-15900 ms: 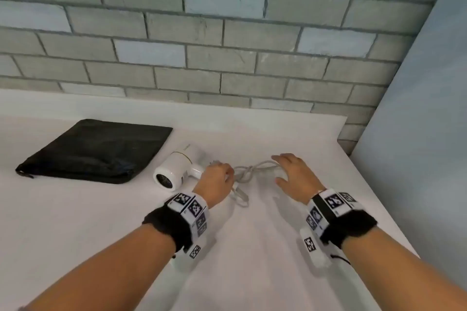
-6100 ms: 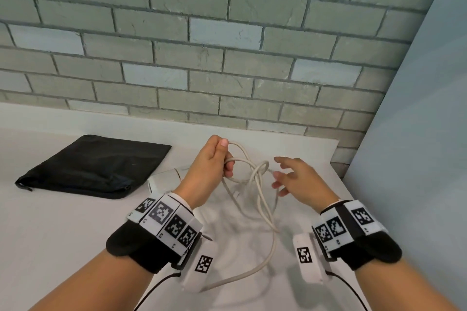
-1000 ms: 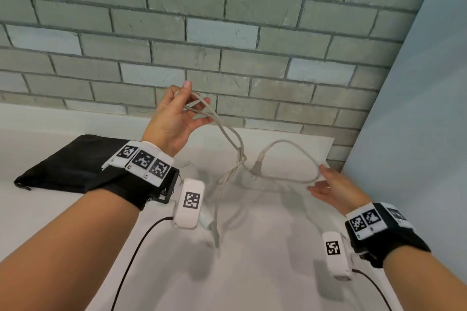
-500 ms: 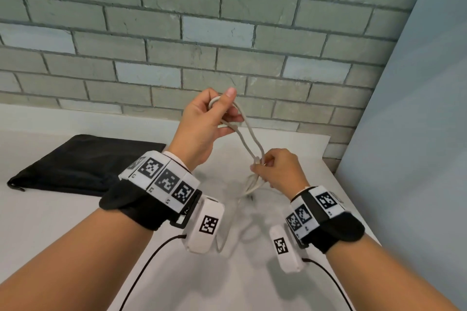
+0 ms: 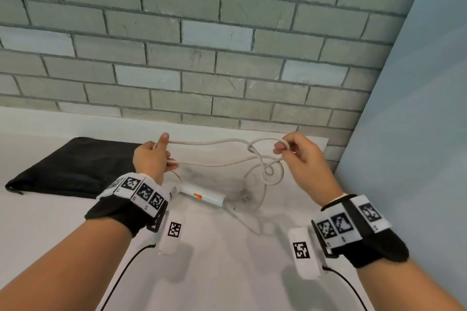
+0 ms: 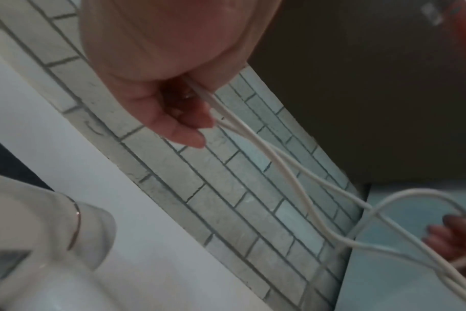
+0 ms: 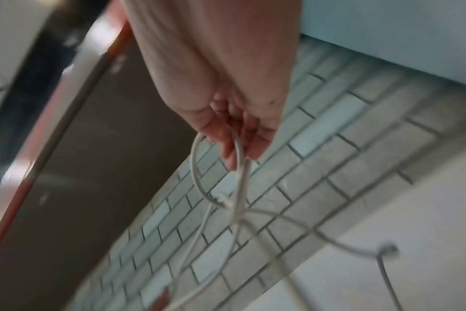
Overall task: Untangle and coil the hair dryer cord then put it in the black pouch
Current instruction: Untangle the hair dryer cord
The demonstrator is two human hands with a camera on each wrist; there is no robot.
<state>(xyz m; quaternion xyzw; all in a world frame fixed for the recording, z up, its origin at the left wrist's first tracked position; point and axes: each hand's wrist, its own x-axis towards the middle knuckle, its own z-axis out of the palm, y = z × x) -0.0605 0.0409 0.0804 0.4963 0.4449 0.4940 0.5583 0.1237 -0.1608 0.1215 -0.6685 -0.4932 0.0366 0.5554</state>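
The white hair dryer (image 5: 202, 196) lies on the white counter (image 5: 227, 272), its barrel partly hidden behind my left wrist; the barrel (image 6: 53, 227) shows in the left wrist view. Its pale cord (image 5: 214, 143) stretches in two strands between my hands above the counter, with tangled loops (image 5: 267, 169) hanging near my right hand. My left hand (image 5: 154, 156) pinches a bend of the cord (image 6: 242, 134). My right hand (image 5: 295, 156) pinches a loop of the cord (image 7: 216, 168). The plug (image 5: 245, 198) rests on the counter beside the handle. The black pouch (image 5: 75, 166) lies flat at the left.
A grey brick wall (image 5: 202, 45) backs the counter. A pale blue panel (image 5: 417, 134) closes off the right side. Black cables (image 5: 118, 278) trail from my wrist devices over the near counter.
My hands have moved apart and lower, the right one out to the right, stretching the cord sideways. The dryer handle and plug have come into sight on the counter.
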